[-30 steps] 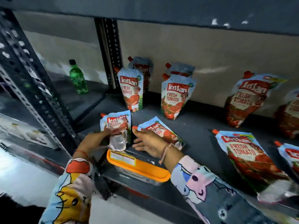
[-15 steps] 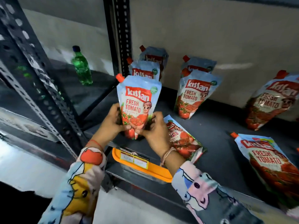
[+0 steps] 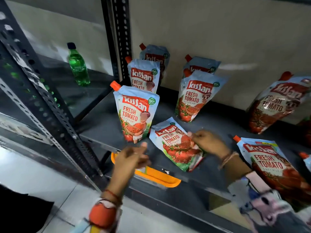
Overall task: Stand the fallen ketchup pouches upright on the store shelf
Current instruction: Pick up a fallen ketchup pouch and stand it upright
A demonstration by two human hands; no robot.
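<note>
A Kissan ketchup pouch (image 3: pixel 135 115) stands upright near the shelf's front left, free of both hands. Just to its right a second pouch (image 3: pixel 176 145) lies flat on the dark shelf (image 3: pixel 101 128). My right hand (image 3: pixel 208 142) rests on that flat pouch's right edge, fingers pinched at it. My left hand (image 3: pixel 131 157) hovers open, blurred, below the upright pouch and holds nothing. Another pouch (image 3: pixel 269 165) lies flat at the right front. Upright pouches (image 3: pixel 144 76) (image 3: pixel 195 98) stand further back, with two more behind them by the wall.
A leaning pouch (image 3: pixel 276 105) rests against the back wall at right. A green bottle (image 3: pixel 78 68) stands on the neighbouring shelf at left. Perforated metal uprights (image 3: pixel 121 39) divide the bays. An orange price-tag holder (image 3: pixel 156 177) is clipped to the shelf's front edge.
The pouch that both hands held upright now stands alone on the shelf. My left hand has drawn back and opened; my right hand has shifted right onto the flat pouch.
</note>
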